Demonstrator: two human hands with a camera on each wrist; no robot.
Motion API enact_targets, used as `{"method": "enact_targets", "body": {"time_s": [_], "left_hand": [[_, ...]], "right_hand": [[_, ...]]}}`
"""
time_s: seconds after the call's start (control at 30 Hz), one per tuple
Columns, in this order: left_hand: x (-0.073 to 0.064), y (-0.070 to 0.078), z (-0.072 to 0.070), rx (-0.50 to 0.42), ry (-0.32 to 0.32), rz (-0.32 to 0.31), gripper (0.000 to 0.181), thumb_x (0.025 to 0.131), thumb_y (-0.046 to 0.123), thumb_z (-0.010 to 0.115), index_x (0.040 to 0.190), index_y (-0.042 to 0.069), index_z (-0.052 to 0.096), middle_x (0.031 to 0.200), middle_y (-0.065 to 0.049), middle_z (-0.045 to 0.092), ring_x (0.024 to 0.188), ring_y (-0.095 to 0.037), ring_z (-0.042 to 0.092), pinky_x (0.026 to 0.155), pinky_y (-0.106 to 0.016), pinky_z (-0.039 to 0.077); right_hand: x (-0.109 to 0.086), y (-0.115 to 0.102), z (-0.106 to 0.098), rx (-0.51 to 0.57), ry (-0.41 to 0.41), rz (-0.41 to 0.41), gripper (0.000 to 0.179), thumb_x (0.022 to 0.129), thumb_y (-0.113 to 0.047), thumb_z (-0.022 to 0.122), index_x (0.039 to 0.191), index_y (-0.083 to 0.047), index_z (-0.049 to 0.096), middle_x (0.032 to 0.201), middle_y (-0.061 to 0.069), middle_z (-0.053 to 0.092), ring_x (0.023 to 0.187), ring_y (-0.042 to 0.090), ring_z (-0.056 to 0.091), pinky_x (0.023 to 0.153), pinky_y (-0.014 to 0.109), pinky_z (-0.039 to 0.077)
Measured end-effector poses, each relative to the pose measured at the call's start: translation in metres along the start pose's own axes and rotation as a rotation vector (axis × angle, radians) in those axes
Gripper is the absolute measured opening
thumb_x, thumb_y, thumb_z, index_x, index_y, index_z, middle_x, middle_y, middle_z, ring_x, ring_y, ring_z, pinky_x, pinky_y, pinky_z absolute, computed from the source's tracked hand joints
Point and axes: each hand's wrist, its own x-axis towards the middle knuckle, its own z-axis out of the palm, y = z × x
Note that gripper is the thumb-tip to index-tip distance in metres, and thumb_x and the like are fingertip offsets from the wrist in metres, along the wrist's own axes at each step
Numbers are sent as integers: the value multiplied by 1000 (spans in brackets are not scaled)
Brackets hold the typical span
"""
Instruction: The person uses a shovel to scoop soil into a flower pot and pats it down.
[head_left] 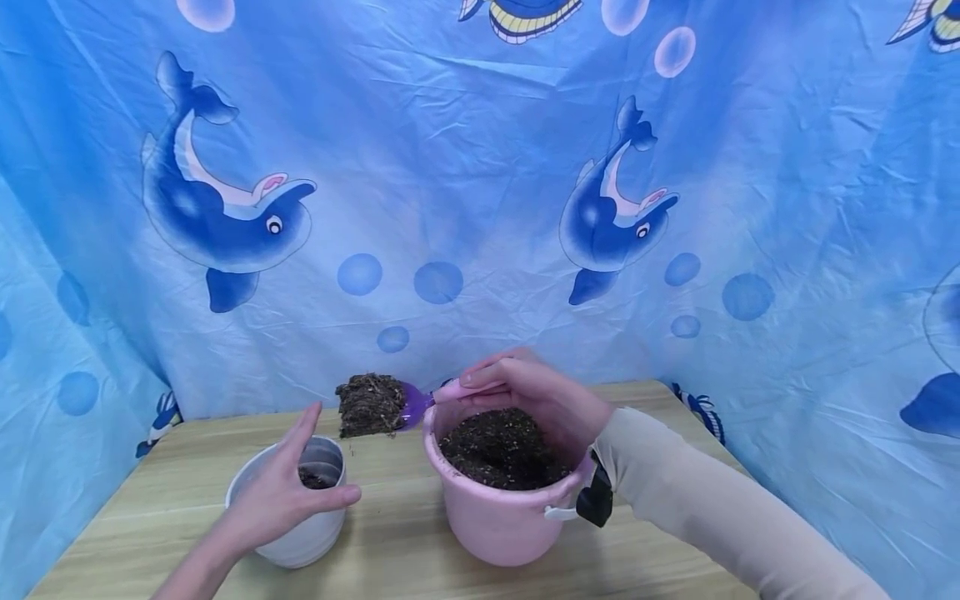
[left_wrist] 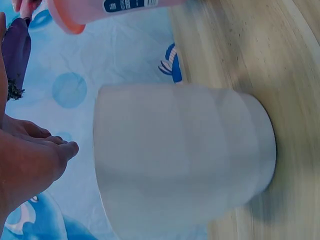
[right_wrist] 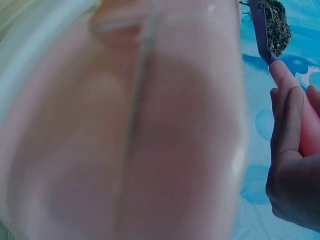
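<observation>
My right hand (head_left: 517,383) grips the pink handle of a small trowel (head_left: 416,405) with a purple blade. Dark soil (head_left: 369,405) is heaped on the blade, which is held level between the two pots, above their rims. Under the right hand stands a pink bucket (head_left: 498,525) with dark soil inside. My left hand (head_left: 273,496) is over the near side of a white pot (head_left: 307,537), thumb and fingers spread apart and holding nothing. Some dark soil (head_left: 313,478) shows low inside the white pot. In the right wrist view the pink bucket (right_wrist: 190,125) fills most of the picture, blurred.
Both pots stand on a wooden table (head_left: 390,533). A blue curtain (head_left: 480,208) with dolphins hangs close behind the table and along its sides. The bucket's white handle (head_left: 561,513) sticks out at its right, near a black device (head_left: 595,497) at the right wrist.
</observation>
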Motion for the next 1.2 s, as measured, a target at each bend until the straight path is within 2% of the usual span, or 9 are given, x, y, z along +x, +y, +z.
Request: {"method": "enact_targets", "body": {"time_s": [0.13, 0.27, 0.37, 0.57, 0.83, 1.0, 1.2], "left_hand": [[-3, -8, -7, 23, 8, -24, 120, 75, 44, 80, 155, 13, -4, 159, -25, 1, 139, -54, 9, 100, -76, 20], [-6, -16, -11, 35, 8, -48, 120, 76, 43, 80, 155, 12, -6, 158, -26, -1, 139, -54, 8, 98, -77, 20], [-8, -21, -14, 45, 6, -67, 120, 77, 42, 79, 154, 12, -8, 158, -27, -3, 138, -56, 8, 97, -78, 20], [-13, -30, -21, 49, 12, -65, 120, 78, 42, 78, 154, 13, -10, 158, -26, -6, 137, -57, 7, 95, -78, 20], [-17, -42, -29, 55, 3, -98, 121, 79, 43, 77, 152, 13, -15, 157, -27, -11, 137, -57, 2, 94, -79, 19], [-18, -47, -27, 65, 0, -112, 124, 78, 44, 78, 152, 10, -14, 156, -29, -10, 136, -58, 3, 93, -79, 20], [-17, -52, -26, 101, 3, -130, 125, 77, 47, 77, 151, 6, -15, 155, -31, -9, 136, -59, 4, 93, -79, 20]], "right_hand": [[13, -1, 6, 52, 26, 41, 27, 89, -13, 62, 111, 1, 69, 109, 15, 70, 111, 36, 61, 93, 39, 53], [26, -3, 12, 100, 116, 116, 27, 85, -3, 66, 111, 6, 67, 101, 19, 71, 97, 32, 69, 81, 36, 58], [30, -5, 18, 84, 131, 140, 29, 85, -5, 67, 112, 5, 68, 102, 19, 71, 85, 24, 72, 75, 32, 59], [37, -5, 32, 97, 153, 148, 29, 84, -1, 67, 112, 7, 67, 98, 21, 71, 73, 18, 72, 89, 40, 53], [46, -2, 50, 115, 168, 138, 29, 81, 4, 68, 109, 10, 67, 97, 22, 71, 81, 26, 72, 82, 36, 57], [49, -3, 60, 148, 190, 138, 24, 81, 5, 67, 104, 11, 69, 96, 23, 71, 88, 32, 71, 80, 33, 58], [53, -4, 69, 150, 221, 141, 21, 81, 3, 67, 101, 10, 70, 94, 22, 71, 91, 33, 70, 79, 34, 58]]}}
